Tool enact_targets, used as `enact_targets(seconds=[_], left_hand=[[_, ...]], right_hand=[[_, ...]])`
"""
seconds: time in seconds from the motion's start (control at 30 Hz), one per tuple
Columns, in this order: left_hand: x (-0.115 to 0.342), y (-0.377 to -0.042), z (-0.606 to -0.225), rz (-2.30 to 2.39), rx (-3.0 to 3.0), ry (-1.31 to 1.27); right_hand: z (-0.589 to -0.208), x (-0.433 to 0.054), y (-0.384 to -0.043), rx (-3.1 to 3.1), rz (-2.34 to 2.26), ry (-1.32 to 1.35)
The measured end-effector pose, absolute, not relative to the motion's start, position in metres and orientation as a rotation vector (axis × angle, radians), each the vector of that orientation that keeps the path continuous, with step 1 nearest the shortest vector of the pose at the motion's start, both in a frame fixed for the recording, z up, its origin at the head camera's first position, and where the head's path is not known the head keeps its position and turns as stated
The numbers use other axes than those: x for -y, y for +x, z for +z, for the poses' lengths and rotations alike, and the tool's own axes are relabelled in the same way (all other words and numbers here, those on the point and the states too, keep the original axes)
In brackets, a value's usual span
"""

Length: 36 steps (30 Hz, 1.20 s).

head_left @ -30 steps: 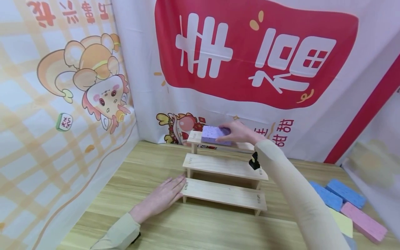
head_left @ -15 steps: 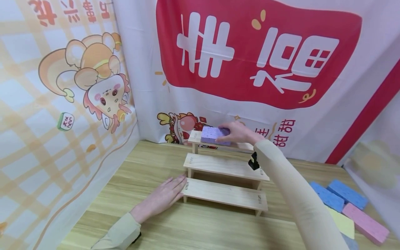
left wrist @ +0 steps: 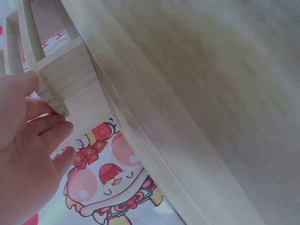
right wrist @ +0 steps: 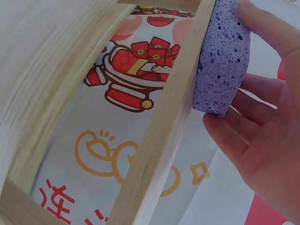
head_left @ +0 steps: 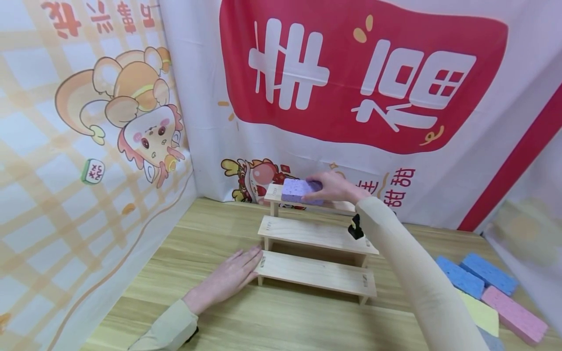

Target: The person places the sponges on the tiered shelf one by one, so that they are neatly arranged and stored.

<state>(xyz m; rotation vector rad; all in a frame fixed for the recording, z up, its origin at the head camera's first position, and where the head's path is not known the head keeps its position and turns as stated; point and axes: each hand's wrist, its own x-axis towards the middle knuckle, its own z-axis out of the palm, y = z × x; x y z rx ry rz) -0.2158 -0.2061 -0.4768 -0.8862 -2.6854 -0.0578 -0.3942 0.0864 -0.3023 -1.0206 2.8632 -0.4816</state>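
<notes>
A purple sponge (head_left: 295,190) lies on the top tier of a three-step wooden rack (head_left: 316,268), close to that tier's left end. My right hand (head_left: 331,186) reaches over from the right and pinches the sponge between thumb and fingers. Seen from the right wrist, the porous sponge (right wrist: 222,61) stands against the tier's board, with the right hand (right wrist: 267,122) at its outer side. Low on the left, my left hand (head_left: 230,275) rests its nearly straight fingers against the left end of the bottom tier. The left wrist view has those fingertips (left wrist: 65,126) right at the board's end.
Two blue sponges (head_left: 489,273), a pink sponge (head_left: 513,314) and a yellow sponge (head_left: 480,312) lie at the right, a greyish one (head_left: 491,340) partly in view below. Printed cloth walls (head_left: 206,146) stand behind and at the left of the wood-grain table (head_left: 210,219).
The purple sponge has slid slightly left along the top tier with my right hand. My left hand stays at the bottom tier's end.
</notes>
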Motion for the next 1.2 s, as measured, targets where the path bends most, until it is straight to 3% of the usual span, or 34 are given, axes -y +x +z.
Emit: enact_targets(seconds=[1.2], left_hand=[[0.202, -0.217, -0.476, -0.137, 2.733, -0.884]], right_hand=[[-0.288, -0.132, -0.371, -2.868, -0.661, -1.029]])
